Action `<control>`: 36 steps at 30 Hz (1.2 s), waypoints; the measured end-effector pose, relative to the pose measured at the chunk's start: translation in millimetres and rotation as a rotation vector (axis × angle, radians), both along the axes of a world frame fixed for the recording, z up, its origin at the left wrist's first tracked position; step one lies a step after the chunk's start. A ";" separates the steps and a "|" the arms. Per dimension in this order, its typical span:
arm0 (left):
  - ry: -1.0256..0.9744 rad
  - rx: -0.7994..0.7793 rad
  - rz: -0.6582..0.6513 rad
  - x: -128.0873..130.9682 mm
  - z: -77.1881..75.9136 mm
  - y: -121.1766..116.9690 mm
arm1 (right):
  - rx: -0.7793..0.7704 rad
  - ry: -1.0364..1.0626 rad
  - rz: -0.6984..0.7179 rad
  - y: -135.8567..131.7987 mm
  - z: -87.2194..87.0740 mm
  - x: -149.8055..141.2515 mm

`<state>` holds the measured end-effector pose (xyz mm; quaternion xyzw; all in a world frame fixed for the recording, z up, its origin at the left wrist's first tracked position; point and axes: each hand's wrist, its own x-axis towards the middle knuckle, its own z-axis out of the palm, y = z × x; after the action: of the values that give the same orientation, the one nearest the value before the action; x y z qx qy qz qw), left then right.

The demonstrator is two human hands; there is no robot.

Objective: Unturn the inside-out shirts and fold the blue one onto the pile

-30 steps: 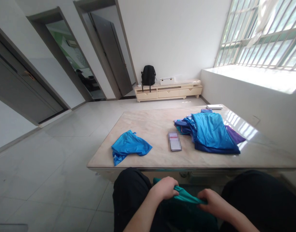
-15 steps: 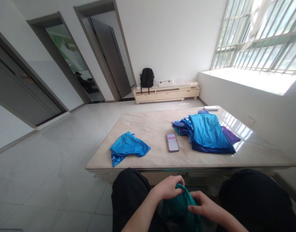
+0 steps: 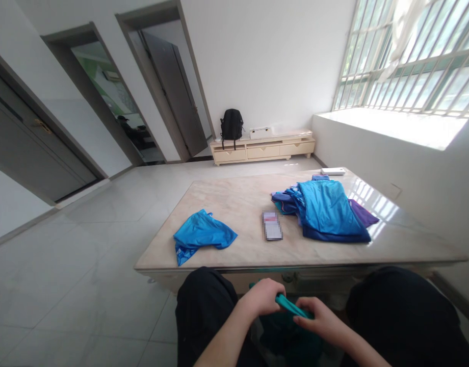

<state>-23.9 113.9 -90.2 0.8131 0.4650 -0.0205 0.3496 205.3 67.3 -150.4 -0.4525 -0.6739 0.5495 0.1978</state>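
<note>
Between my knees, below the near edge of the table, I hold a teal green piece of cloth [image 3: 290, 305], perhaps a garment. My left hand [image 3: 265, 296] is closed round one part of its edge. My right hand [image 3: 314, 315] pinches the same edge a little further right, so a bunched strip spans the two hands. The rest of the cloth hangs down in shadow and its shape is hard to make out. On the marble-look table [image 3: 227, 196] a crumpled blue cloth [image 3: 204, 232] lies at the left, and a pile of blue and purple clothes [image 3: 326, 209] at the right.
A phone-like object [image 3: 272, 226], its screen blurred, lies mid-table. A white object [image 3: 333, 171] rests at the far right corner. Beyond stand a low cabinet [image 3: 263, 151] and a black backpack [image 3: 232, 125]. My dark-trousered knees [image 3: 206, 300] flank the hands.
The teal cloth's edge has turned from steeply slanted to nearly level between my hands, and looks drawn straighter. My left hand has shifted slightly left. The things on the table have stayed put.
</note>
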 end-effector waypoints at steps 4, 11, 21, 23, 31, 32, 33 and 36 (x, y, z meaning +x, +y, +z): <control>0.056 -0.059 -0.005 -2.2 0.8 0.9 | 0.035 -0.129 -0.011 0.1 -6.3 1.7; -0.107 -0.044 0.007 0.3 2.3 1.5 | 0.139 -0.116 -0.143 7.3 -20.6 3.0; 0.014 0.001 0.003 -0.7 2.0 2.9 | 0.228 -0.151 -0.282 12.6 -19.0 10.4; -0.089 -0.027 0.027 -2.9 8.9 3.6 | 0.219 -0.255 -0.256 12.5 -15.6 10.4; -0.887 -0.461 0.374 -20.0 45.6 6.2 | 0.147 -0.491 -0.142 8.6 -0.2 19.2; -0.935 -0.482 0.425 -23.6 49.6 5.9 | 0.155 -0.521 -0.146 9.5 2.3 23.2; -0.975 -0.497 0.469 -28.1 53.8 4.9 | 0.167 -0.551 -0.155 11.2 5.0 28.5; -1.087 -0.498 0.591 -50.2 69.2 -3.4 | 0.224 -0.634 -0.194 20.0 18.3 53.5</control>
<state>-74.1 110.5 -21.1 0.4411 0.4071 0.3824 0.7025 258.8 87.3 -132.1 -0.6381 -0.7117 0.2831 0.0785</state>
